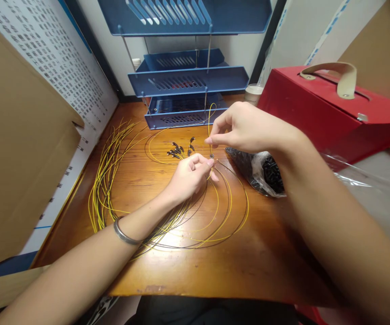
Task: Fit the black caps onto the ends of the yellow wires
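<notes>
My left hand [190,176] is closed in a pinch on a thin yellow wire [215,205] just above the wooden table [215,266]. My right hand [242,128] pinches the same wire a little higher, its loose end curving up toward the blue trays. A small dark piece sits on the wire between the two pinches. Just left of my hands lies a cluster of wire ends with black caps [181,150]. More yellow wires loop under my left wrist, which wears a metal bangle [125,234].
A bundle of yellow wires [103,189] lies at the left. A plastic bag of small black parts [266,174] is at the right, before a red box [330,117]. Stacked blue trays [184,81] stand at the back. Cardboard [19,153] leans at the left.
</notes>
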A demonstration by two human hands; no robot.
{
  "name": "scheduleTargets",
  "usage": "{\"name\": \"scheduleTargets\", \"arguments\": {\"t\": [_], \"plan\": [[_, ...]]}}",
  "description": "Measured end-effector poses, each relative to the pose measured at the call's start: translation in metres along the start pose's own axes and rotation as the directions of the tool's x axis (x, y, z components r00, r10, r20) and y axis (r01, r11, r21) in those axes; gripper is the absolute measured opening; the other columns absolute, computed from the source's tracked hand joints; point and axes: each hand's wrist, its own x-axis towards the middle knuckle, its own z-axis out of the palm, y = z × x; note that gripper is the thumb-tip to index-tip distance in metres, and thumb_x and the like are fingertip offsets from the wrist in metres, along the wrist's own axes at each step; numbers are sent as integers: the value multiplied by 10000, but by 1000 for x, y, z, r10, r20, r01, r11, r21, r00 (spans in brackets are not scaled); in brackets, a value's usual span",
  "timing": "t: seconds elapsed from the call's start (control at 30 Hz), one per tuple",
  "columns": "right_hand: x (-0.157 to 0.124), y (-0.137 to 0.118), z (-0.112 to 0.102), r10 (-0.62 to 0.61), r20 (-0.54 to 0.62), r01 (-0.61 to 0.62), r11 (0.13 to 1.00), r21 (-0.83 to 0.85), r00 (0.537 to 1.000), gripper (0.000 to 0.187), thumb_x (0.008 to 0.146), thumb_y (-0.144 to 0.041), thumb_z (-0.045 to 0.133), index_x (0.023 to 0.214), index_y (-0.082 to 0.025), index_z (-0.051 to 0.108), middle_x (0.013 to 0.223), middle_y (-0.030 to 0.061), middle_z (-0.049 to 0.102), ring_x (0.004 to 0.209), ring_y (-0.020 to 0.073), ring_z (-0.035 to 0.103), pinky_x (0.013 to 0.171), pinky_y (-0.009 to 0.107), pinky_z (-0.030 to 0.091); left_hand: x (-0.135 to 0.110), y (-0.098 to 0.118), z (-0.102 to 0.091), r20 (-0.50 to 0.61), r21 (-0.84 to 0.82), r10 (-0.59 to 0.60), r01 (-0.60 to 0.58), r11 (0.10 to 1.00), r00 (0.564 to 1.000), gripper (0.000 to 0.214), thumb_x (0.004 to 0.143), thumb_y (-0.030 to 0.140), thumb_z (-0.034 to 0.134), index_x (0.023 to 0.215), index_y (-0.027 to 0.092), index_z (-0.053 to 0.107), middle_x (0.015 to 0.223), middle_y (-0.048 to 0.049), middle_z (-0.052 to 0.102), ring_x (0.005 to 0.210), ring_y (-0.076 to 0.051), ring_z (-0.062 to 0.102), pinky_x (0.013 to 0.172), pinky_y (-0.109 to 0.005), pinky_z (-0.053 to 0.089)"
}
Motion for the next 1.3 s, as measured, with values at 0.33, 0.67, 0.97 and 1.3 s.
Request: {"name": "scheduleTargets", "arguments": {"t": [0.33, 0.67, 0.97, 1.3], "plan": [[0, -1, 0, 28, 15, -28, 999, 20, 999, 271, 870, -388, 686, 694, -188, 736, 694, 19, 676, 701, 172, 629, 773, 337, 479, 1, 0, 0, -2, 9, -14, 14, 1000, 1000, 209, 936, 316, 609, 818, 160, 536, 648, -9, 722, 301, -24, 351, 333, -193, 196], [1, 1, -1, 28, 32, -28, 999, 22, 999, 283, 851, -436, 696, 727, -186, 746, 670, 5, 667, 665, 153, 616, 703, 310, 490, 2, -1, -1, -4, -25, -15, 15, 1000, 1000, 280, 897, 397, 656, 796, 158, 551, 614, -11, 707, 340, -26, 305, 376, -202, 180], [0, -2, -1, -7, 23, 5, 997, 83, 1000, 205, 816, -367, 707, 779, -173, 765, 758, 21, 701, 750, 171, 649, 718, 300, 507, 2, 0, 0, 0, -91, -34, 34, 995, 999, 292, 877, 395, 679, 783, 156, 541, 572, -2, 673, 353, -28, 284, 399, -201, 176], [1, 0, 0, -15, 16, 14, 998, 57, 1000, 231, 847, -372, 690, 800, -161, 773, 778, 36, 693, 774, 179, 637, 741, 325, 497, 3, -3, -1, 14, -97, -10, 11, 995, 1000, 370, 814, 479, 736, 792, 157, 556, 566, -4, 675, 365, -33, 288, 417, -211, 180]]}}
